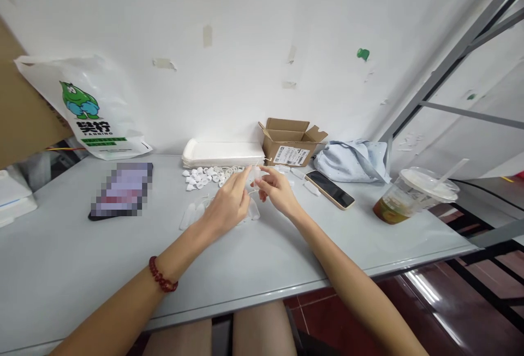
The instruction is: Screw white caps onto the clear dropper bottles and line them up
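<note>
My right hand (278, 189) pinches a small translucent white tube-shaped piece (256, 174) between thumb and fingers. My left hand (229, 200) is closed beside it, fingers pressed together with their tips at the piece; what they grip is hidden. A thin white cord shows between the hands. Clear-white flat pieces (189, 216) lie under and left of my left hand. Behind it is a pile of small white caps (200, 177), some with cords attached. More translucent pieces (311, 188) lie beyond my right hand.
A stack of white sheets (223, 151) and an open cardboard box (292, 146) stand against the wall. Two phones (123, 189) flank the hands. At right are a blue cloth bundle (352, 160) and a drink cup (411, 195); at left, a plastic bag (102, 107).
</note>
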The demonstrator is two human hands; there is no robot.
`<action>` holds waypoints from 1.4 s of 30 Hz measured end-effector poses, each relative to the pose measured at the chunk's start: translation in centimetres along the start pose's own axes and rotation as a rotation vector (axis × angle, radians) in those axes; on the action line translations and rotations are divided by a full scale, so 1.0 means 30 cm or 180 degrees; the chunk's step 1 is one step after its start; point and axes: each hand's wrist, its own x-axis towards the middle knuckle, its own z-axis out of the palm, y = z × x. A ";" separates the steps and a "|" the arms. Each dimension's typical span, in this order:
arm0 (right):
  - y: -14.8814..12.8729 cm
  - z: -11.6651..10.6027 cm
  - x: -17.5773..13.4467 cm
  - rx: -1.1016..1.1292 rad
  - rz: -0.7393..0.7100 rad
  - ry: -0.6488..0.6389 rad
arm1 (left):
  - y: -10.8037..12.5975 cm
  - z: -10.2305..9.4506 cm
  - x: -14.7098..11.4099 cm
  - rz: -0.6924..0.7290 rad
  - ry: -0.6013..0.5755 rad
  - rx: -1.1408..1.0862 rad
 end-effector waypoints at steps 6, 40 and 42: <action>-0.036 -0.013 -0.007 0.0293 0.0185 -0.0280 | -0.019 -0.011 0.017 0.0423 0.0205 0.0222; -0.075 -0.117 -0.004 -0.1488 0.0900 -0.1730 | 0.036 0.026 0.005 0.0011 -0.1052 0.0284; -0.075 -0.118 -0.004 -0.1532 0.0853 -0.1747 | 0.037 0.026 0.002 0.0002 -0.1066 0.0256</action>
